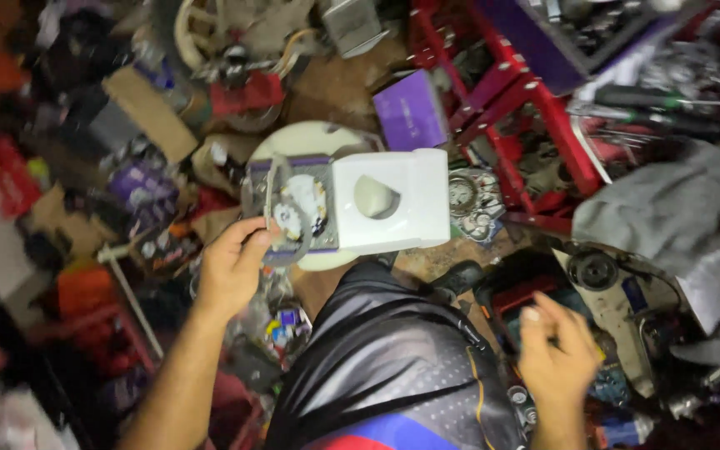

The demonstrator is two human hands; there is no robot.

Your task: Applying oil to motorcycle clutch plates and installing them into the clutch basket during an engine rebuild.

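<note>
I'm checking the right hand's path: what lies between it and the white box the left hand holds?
In the head view, the person's dark-clad knee lies between the right hand and the white box held by the left hand.

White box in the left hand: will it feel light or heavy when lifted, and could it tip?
The white box is probably light: the left hand carries it by one end alone. Its cut-out window suggests thin card that may dent under a tight grip. Held only at the clear-packed end, it likely sags or tips toward the far side.
</note>
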